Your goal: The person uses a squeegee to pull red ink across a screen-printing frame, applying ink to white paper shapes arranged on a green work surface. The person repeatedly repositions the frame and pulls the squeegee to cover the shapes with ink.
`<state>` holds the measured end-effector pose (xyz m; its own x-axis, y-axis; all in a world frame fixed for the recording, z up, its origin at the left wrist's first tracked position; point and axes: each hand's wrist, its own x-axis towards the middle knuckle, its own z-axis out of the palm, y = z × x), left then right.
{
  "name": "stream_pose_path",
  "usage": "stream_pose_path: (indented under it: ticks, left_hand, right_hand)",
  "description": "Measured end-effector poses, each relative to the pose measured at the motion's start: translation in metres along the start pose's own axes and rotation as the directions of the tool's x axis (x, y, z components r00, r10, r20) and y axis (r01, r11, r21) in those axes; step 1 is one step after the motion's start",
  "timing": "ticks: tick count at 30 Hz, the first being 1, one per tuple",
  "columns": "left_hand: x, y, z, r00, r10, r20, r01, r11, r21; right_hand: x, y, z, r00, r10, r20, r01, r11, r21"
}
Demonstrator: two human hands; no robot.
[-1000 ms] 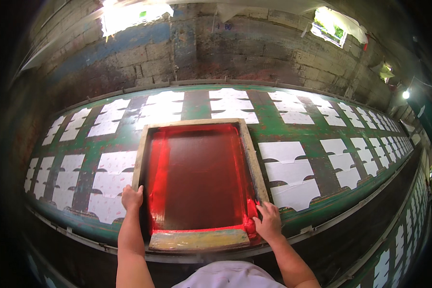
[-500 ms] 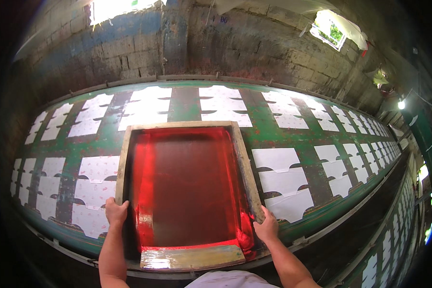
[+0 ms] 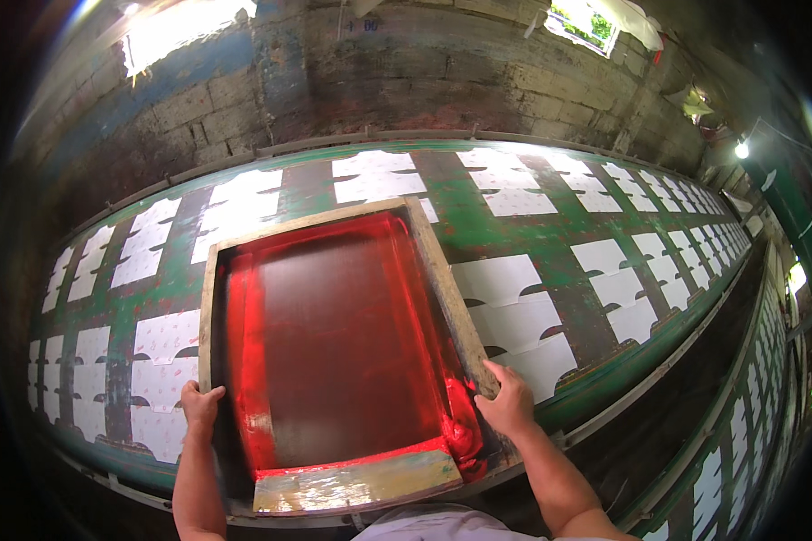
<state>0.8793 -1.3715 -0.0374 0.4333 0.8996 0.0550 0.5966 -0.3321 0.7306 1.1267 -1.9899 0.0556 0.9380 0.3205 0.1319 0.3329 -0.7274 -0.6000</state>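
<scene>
A rectangular, pale, worn wooden frame is held between the two bare hands, with its near end close to the person's body. It is stretched across with a dark, reddish-brown translucent mesh, which is bordered in bright red.

The lower part of the frame's left side is gripped by the left hand, so that the frame lies just to the right of that hand; the thumb is laid toward the inner edge, and the fingers are partly hidden. The lower part of the right side is gripped by the right hand, with the frame lying to its left and reaching well beyond both hands. The frame is turned at a slight slant, its far right corner set farther off than its far left one. Whether it is raised or resting cannot be told.

Just inside the right hand, a glossy mass of thick red ink is gathered in the near right corner. The near end is covered by a shiny yellowish strip.

Beneath the frame, a long green table is lined with two rows of flat white cut pieces, some of which are partly covered by the frame.
</scene>
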Motion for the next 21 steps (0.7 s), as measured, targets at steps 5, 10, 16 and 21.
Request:
stream_pose_path:
  ticks: [5, 10, 16, 21]
  left_hand:
    - [-0.031, 0.061, 0.056, 1.0, 0.005, 0.002, -0.005, 0.994, 0.11]
    - [-0.102, 0.137, 0.121, 0.997, 0.073, -0.021, -0.072, 0.996, 0.056]
    - [-0.181, 0.208, 0.204, 0.999, 0.023, 0.032, -0.025, 0.998, 0.05]
    - [-0.228, 0.245, 0.246, 0.999, 0.045, 0.011, -0.045, 0.998, 0.048]
  right_hand:
    - [0.027, 0.081, -0.037, 0.998, 0.031, -0.058, -0.032, 0.999, -0.02]
    - [0.048, 0.182, -0.081, 0.988, 0.116, -0.107, -0.115, 0.993, 0.009]
    - [0.062, 0.284, -0.134, 0.967, 0.203, -0.155, -0.204, 0.979, 0.013]
    - [0.07, 0.339, -0.163, 0.955, 0.248, -0.161, -0.244, 0.969, 0.042]
